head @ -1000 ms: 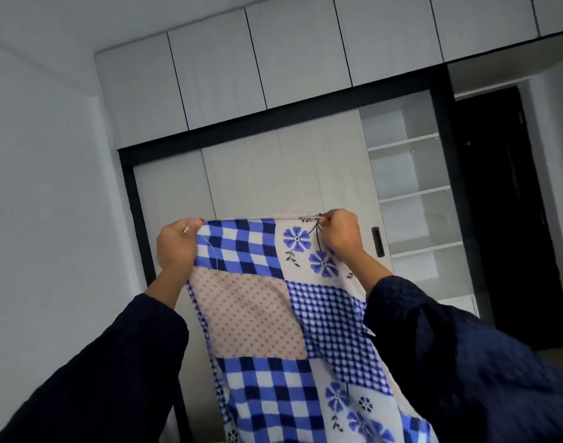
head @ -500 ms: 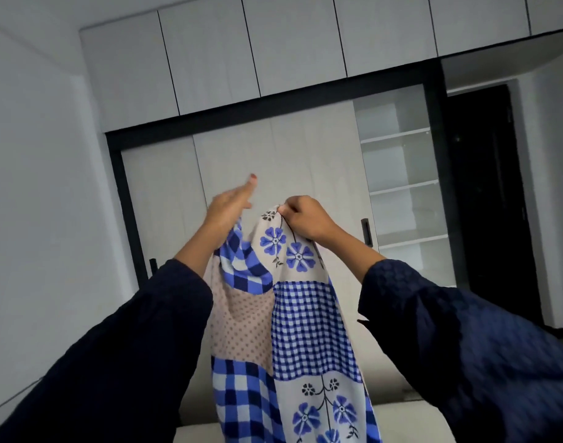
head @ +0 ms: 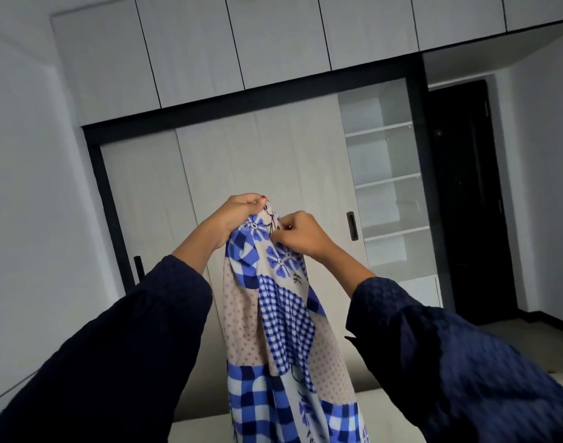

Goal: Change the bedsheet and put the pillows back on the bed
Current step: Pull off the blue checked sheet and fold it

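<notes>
Grip, left hand (head: 238, 215): fingers are curled over the gathered top edge of the bedsheet (head: 283, 314).
Grip, right hand (head: 300, 233): the same edge is pinched just beside the left hand.
Bedsheet: it is held aloft and hangs down from both grips; the long axis is vertical and the lower end is out of view.
Nearer hand: neither, as both are at the top edge.
Backdrop: wardrobe doors (head: 235, 174) are seen well apart.
Judged next: the edge is to be spread sideways.

We hold a blue-and-beige patchwork fabric bedsheet (head: 273, 318) raised, our left grip (head: 238, 215) and right grip (head: 300, 233) pinching its bunched top close together. It hangs between our dark sleeves (head: 146, 330), before a pale sliding-door wardrobe (head: 251, 167).
</notes>
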